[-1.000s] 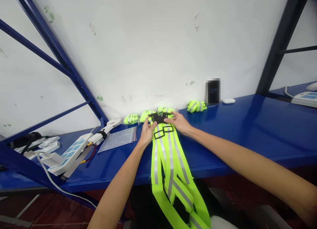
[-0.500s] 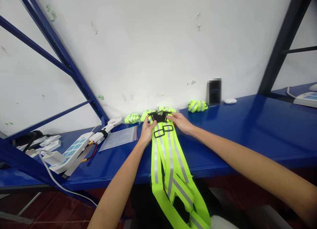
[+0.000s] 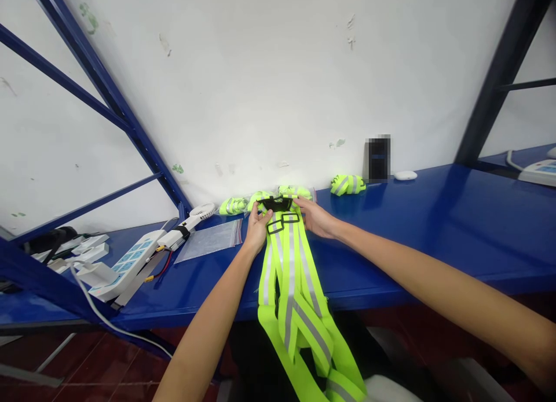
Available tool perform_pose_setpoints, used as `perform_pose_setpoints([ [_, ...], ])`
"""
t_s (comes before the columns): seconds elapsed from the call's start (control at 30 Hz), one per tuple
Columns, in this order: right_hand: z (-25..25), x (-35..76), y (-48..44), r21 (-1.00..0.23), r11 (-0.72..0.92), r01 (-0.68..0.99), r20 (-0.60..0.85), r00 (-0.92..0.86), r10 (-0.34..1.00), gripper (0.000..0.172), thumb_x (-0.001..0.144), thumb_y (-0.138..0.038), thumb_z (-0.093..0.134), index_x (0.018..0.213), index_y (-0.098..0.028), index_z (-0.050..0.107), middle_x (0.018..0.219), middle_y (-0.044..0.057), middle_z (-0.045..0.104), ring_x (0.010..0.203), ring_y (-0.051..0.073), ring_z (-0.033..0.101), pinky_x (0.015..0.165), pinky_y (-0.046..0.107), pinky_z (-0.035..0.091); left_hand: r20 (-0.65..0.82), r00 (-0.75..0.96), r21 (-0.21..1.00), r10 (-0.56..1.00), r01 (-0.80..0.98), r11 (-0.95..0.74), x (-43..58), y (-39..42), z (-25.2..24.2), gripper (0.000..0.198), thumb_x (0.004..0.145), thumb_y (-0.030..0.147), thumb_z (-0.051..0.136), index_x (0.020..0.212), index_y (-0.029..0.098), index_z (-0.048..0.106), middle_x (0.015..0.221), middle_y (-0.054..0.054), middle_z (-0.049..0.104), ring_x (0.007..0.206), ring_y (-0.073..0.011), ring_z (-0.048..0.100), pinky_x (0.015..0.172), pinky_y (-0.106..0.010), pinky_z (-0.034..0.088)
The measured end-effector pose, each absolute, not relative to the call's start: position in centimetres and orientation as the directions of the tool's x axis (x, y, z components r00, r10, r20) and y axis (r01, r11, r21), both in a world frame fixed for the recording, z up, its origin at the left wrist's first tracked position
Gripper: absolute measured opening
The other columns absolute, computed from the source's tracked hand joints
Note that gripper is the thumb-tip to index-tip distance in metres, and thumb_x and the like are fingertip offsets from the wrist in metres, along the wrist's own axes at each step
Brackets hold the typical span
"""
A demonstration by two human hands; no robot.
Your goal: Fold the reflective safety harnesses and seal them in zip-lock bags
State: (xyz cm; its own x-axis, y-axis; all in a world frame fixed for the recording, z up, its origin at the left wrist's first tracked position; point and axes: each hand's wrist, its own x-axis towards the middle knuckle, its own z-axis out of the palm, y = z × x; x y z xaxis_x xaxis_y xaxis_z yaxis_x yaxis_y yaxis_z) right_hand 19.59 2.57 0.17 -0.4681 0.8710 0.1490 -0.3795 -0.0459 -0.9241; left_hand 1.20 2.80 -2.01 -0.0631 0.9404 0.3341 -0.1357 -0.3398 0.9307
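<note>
A neon yellow reflective vest made of straps with silver stripes hangs from both hands over the table's front edge. My left hand pinches the left end of its black buckle piece. At the right end of that piece, my right hand grips the vest with thumb and fingers. Two black rectangular strap sliders lie on the straps just below the buckle. The lower straps loop and cross each other beyond the edge.
Rolled reflective vests lie along the wall, some bagged. On the left are clear plastic bags, a white handheld fan, a power strip and a red-black cable. A pixelated dark object and a white case stand right.
The black buckle and the upper straps have shifted slightly left and up in both hands. The hanging straps have swung a little left. The view has moved slightly.
</note>
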Motion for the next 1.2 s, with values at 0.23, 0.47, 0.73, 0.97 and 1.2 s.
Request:
perform_pose_setpoints([
  [0.23, 0.8, 19.6, 2.2, -0.876, -0.084, -0.476, 0.132, -0.403, 0.905, 0.026, 0.080, -0.021, 0.065, 0.106, -0.019, 0.068, 0.098, 0.006, 0.074, 0.085, 0.019, 0.069, 0.074, 0.030, 0.057, 0.369, 0.002, 0.912, 0.929, -0.195, -0.361, 1.4, 2.5, -1.8, 0.057, 0.070, 0.038, 0.076, 0.120, 0.023, 0.052, 0.093, -0.004, 0.071, 0.089, -0.0231, 0.069, 0.082, -0.037, 0.053],
  [0.47, 1.1, 19.7, 2.2, -0.867, -0.079, -0.493, 0.151, -0.410, 0.899, 0.019, 0.073, -0.020, 0.071, 0.091, -0.015, 0.073, 0.087, 0.005, 0.074, 0.079, 0.018, 0.067, 0.074, 0.028, 0.054, 0.425, -0.048, 0.899, 0.904, -0.091, -0.428, 1.0, 2.2, -1.0, 0.030, 0.069, 0.027, 0.072, 0.097, 0.020, 0.062, 0.089, 0.001, 0.067, 0.078, -0.0141, 0.063, 0.070, -0.023, 0.046],
  [0.73, 0.2, 19.7, 3.1, -0.911, 0.025, -0.411, 0.175, -0.334, 0.926, 0.032, 0.059, -0.013, 0.074, 0.091, -0.017, 0.076, 0.084, 0.003, 0.074, 0.076, 0.018, 0.065, 0.079, 0.033, 0.051, 0.386, 0.086, 0.893, 0.918, -0.282, -0.349, 1.3, 1.4, -0.5, 0.041, 0.064, 0.024, 0.069, 0.104, 0.019, 0.063, 0.086, -0.001, 0.068, 0.078, -0.0173, 0.063, 0.074, -0.028, 0.047],
  [0.97, -0.1, 20.4, 3.5, -0.887, 0.461, -0.029, 0.446, -0.309, 0.840, 0.040, 0.068, -0.017, 0.072, 0.107, -0.020, 0.074, 0.123, 0.007, 0.066, 0.118, 0.026, 0.057, 0.102, 0.039, 0.042, 0.265, 0.033, 0.927, 0.964, -0.282, -0.245, 1.2, 1.7, -0.9, 0.081, 0.063, 0.019, 0.079, 0.138, 0.026, 0.047, 0.101, -0.003, 0.072, 0.086, -0.0197, 0.069, 0.084, -0.034, 0.052],
  [1.2, 0.0, 20.1, 3.2, -0.945, 0.274, -0.178, 0.312, -0.246, 0.918, 0.081, 0.062, -0.013, 0.079, 0.138, -0.019, 0.049, 0.130, 0.013, 0.061, 0.112, 0.027, 0.062, 0.096, 0.042, 0.051, 0.231, 0.083, 0.913, 0.969, -0.362, -0.187, 1.3, 2.2, -1.2, 0.055, 0.060, 0.017, 0.082, 0.112, 0.014, 0.062, 0.098, -0.009, 0.074, 0.093, -0.0239, 0.070, 0.093, -0.039, 0.051],
])
